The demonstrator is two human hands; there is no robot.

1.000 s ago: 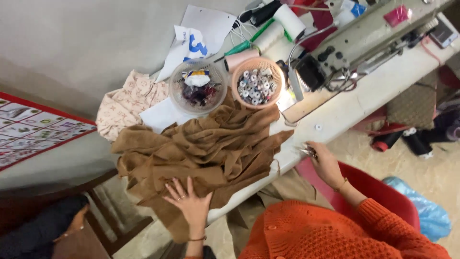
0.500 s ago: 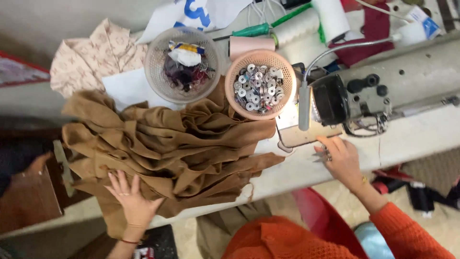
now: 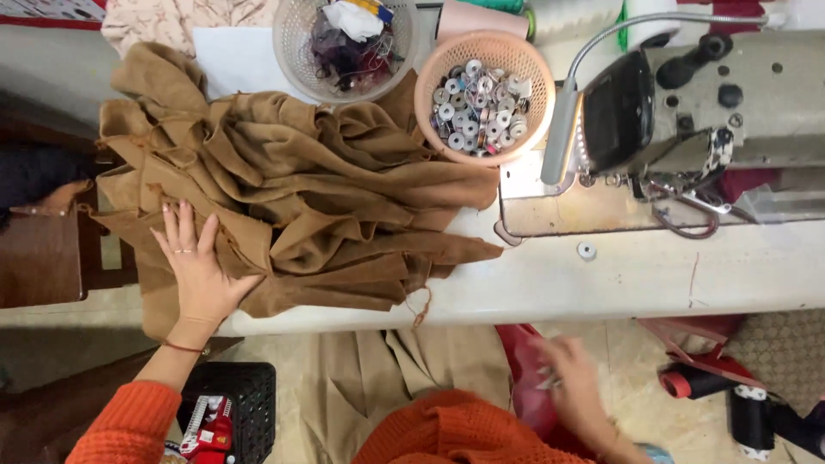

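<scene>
One brown fabric piece (image 3: 292, 198) lies bunched on the white sewing table (image 3: 636, 279). The left hand (image 3: 199, 266) rests flat on the fabric's near-left part, fingers spread. The right hand (image 3: 571, 387) hangs below the table edge, blurred; its grip cannot be determined. Beyond the left hand stand two baskets: one clear basket (image 3: 344, 47) of scraps and one orange basket (image 3: 485, 94) of bobbins. One sewing machine (image 3: 696, 112) sits beyond the right hand. One black crate (image 3: 245, 404) stands on the floor near the left forearm.
</scene>
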